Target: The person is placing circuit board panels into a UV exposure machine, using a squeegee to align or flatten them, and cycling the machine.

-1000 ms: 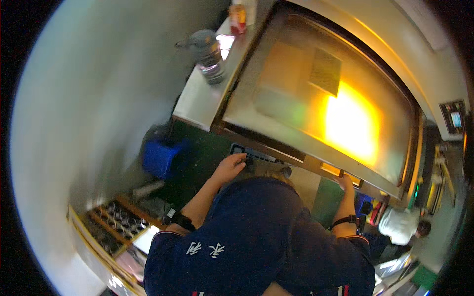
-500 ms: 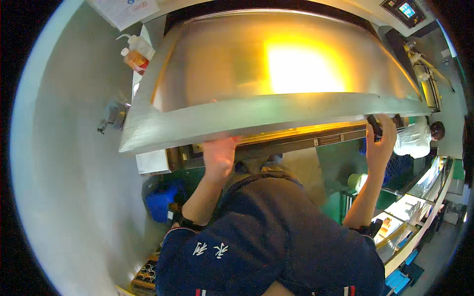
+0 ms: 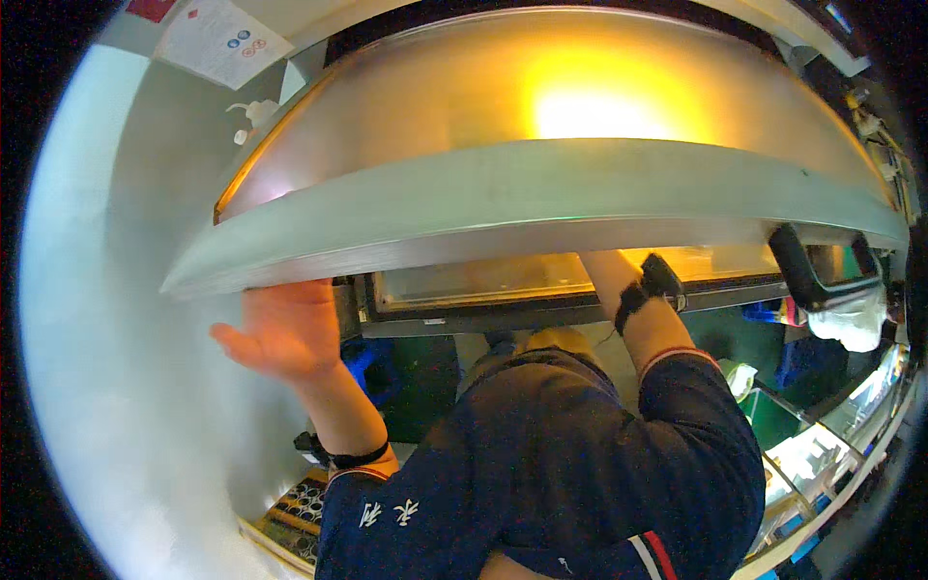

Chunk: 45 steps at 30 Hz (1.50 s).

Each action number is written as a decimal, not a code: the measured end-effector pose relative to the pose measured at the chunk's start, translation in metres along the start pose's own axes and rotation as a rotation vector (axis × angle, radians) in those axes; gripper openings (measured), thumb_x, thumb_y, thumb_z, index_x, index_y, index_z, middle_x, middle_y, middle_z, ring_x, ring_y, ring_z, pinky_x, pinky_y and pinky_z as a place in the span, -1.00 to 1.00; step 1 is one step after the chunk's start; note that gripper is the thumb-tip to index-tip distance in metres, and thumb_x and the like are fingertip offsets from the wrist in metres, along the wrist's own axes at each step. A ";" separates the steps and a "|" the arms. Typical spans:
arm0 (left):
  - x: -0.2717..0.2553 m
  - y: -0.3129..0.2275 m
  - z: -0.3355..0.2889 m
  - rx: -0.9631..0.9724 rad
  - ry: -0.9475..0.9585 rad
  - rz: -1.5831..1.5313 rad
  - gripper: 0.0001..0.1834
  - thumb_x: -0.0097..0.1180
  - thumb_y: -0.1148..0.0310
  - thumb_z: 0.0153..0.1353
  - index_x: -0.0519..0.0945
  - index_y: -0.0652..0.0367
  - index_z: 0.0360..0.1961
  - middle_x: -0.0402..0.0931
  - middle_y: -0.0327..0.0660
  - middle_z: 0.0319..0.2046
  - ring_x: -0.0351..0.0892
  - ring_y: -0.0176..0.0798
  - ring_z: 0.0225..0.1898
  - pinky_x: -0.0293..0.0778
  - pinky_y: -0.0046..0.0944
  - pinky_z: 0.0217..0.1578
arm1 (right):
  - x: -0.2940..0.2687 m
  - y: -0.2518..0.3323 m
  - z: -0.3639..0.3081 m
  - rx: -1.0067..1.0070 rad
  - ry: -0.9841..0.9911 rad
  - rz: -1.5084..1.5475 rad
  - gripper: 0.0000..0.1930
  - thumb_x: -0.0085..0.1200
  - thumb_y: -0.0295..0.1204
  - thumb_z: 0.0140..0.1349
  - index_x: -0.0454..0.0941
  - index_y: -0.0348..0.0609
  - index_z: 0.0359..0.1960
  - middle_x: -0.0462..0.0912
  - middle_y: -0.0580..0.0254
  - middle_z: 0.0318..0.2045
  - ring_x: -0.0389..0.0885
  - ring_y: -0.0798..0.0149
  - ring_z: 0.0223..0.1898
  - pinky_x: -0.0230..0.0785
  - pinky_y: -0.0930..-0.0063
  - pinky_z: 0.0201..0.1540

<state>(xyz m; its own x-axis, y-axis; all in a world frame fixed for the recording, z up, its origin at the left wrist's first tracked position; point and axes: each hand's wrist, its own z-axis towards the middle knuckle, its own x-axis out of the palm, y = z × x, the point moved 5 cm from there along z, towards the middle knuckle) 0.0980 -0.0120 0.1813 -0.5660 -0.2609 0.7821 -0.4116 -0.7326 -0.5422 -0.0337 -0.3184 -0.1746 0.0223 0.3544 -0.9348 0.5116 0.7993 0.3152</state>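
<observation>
A large metal lid [image 3: 503, 193] is raised in front of me, its inner panel glowing yellow. At the left end of its lower edge is my left hand [image 3: 290, 333], palm up against the edge and thumb spread; the fingertips are hidden by the lid. My right arm reaches under the lid to the machine's lit bed [image 3: 483, 280], which has a dark frame. Only the wrist end of my right hand [image 3: 601, 265] shows, the fingers being out of sight. A black handle [image 3: 822, 290] sits on the lid's right end, with no hand on it.
A pale wall [image 3: 145, 338] rises close on the left, with a printed sheet [image 3: 222, 43] at the top. A white squeeze bottle [image 3: 256, 113] is behind the lid's left side. A white-clad person [image 3: 855, 319] is partly visible at right. Bright glass-topped benches [image 3: 812, 454] stand at lower right.
My right hand has let go of the black handle and moved left, under the lid. My left hand has slid left along the edge. The lid now appears higher and closer.
</observation>
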 end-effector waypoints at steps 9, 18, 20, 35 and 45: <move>0.015 -0.028 0.032 0.133 -0.238 0.302 0.05 0.07 -0.26 0.14 0.05 0.32 0.40 0.01 0.10 0.41 -0.03 0.17 0.43 -0.11 0.26 0.38 | -0.016 -0.128 -0.038 0.305 -0.199 0.083 -0.49 0.13 0.01 0.22 0.51 0.10 0.14 0.42 0.02 0.22 0.38 -0.15 0.22 0.12 0.02 0.35; 0.034 -0.011 0.046 0.200 -0.210 0.246 0.07 0.07 -0.27 0.11 0.01 0.29 0.41 -0.11 0.15 0.44 -0.18 0.27 0.46 -0.26 0.32 0.40 | -0.037 -0.162 -0.121 0.862 -0.029 0.196 -0.03 0.48 0.16 -0.34 0.37 -0.25 0.05 0.55 -0.07 -0.04 0.56 -0.01 0.01 0.49 0.16 0.01; 0.019 -0.006 0.048 0.157 -0.068 0.228 0.06 0.08 -0.26 0.12 0.00 0.26 0.42 -0.11 0.15 0.44 -0.13 0.28 0.45 -0.22 0.32 0.40 | -0.040 -0.153 -0.125 0.921 0.020 0.272 -0.04 0.51 0.07 -0.34 0.35 -0.25 0.06 0.59 -0.07 -0.05 0.58 -0.02 0.03 0.48 0.17 0.04; -0.223 0.171 -0.115 -0.990 0.091 0.951 -0.32 0.08 0.37 0.30 0.14 0.26 0.40 0.24 -0.07 0.34 0.35 -0.23 0.22 0.34 -0.28 0.08 | 0.039 -0.075 -0.187 0.964 -0.144 1.001 -0.50 0.35 -0.18 -0.09 0.61 -0.20 -0.12 0.68 0.16 -0.36 0.64 0.29 -0.41 0.51 0.47 -0.36; -0.255 0.180 -0.150 -1.132 0.430 0.972 -0.43 0.09 0.35 0.27 0.31 0.25 0.28 0.47 -0.11 0.16 0.53 -0.27 0.01 0.43 -0.30 -0.10 | 0.084 0.073 -0.373 0.782 -0.259 1.486 -0.69 0.12 -0.22 0.25 0.63 -0.15 -0.08 0.54 0.42 -0.50 0.41 0.47 -0.54 0.30 0.50 -0.49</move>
<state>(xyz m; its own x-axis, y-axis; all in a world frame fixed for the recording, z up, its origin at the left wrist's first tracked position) 0.0610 0.0173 -0.1622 -0.9995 0.0021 -0.0320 0.0288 0.4979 -0.8668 -0.3151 -0.0496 -0.1691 0.9254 0.3762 0.0457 0.1900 -0.5649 0.8030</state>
